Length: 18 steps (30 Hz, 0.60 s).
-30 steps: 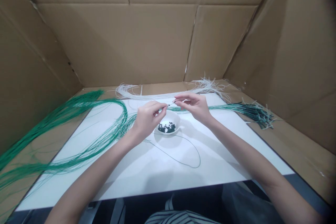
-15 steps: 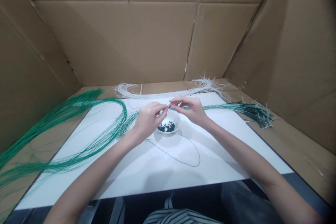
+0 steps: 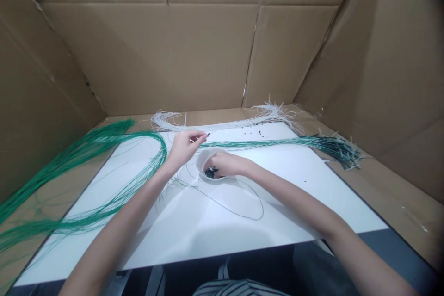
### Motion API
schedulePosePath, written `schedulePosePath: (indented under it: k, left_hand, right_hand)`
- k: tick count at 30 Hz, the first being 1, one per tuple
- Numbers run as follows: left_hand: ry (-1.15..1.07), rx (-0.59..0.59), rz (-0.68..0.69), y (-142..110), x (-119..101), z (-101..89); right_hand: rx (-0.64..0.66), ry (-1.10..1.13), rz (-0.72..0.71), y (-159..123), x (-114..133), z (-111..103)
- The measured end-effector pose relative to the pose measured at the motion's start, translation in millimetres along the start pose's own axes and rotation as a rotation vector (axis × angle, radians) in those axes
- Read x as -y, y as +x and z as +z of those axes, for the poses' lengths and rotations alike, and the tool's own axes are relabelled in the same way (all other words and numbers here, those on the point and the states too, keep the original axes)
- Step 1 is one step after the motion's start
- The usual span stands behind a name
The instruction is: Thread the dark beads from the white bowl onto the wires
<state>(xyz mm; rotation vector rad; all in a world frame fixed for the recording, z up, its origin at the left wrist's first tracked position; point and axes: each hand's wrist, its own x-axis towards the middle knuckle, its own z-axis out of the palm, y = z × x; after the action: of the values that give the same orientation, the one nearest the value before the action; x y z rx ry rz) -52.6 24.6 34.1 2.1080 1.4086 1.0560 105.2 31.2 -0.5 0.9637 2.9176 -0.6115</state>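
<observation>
My left hand (image 3: pixel 183 147) is raised above the white board, its fingers pinched on the end of a thin green cord (image 3: pixel 239 210) that loops across the board in front of me. A dark bead shows at the pinched tip. My right hand (image 3: pixel 222 164) reaches down into the small white bowl (image 3: pixel 203 159), fingertips closed among the dark green beads (image 3: pixel 209 173). What the right fingers hold is hidden.
A thick bundle of green cords (image 3: pixel 104 180) sweeps along the left. More green cords (image 3: pixel 312 142) lie at the back right, white cords (image 3: pixel 229 122) behind them. Several loose beads (image 3: pixel 255 132) sit on the white board (image 3: pixel 294 203). Cardboard walls enclose the space.
My right hand left the cord tip and dropped into the bowl. My left hand moved slightly left and up, still pinching the cord.
</observation>
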Motion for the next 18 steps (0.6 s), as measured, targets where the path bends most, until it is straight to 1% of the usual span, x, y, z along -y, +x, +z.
schedulePosePath:
  k: [3,8,13,18]
  left_hand:
    - [0.024,0.097,-0.004,0,-1,1.3]
    - [0.080,0.169,-0.022,-1,-3,-0.1]
    - [0.094,0.202,-0.023,-3,-5,-3.2]
    - [0.108,0.205,0.005,-5,-8,-5.1]
  right_hand:
    - [-0.018,-0.028,0.033,3,-3,7]
    - [-0.039,-0.072,0.116,2,-9,9]
    - [-0.064,-0.116,0.109,-4,-8,7]
    - [-0.106,-0.015,0.078,-8,-10,2]
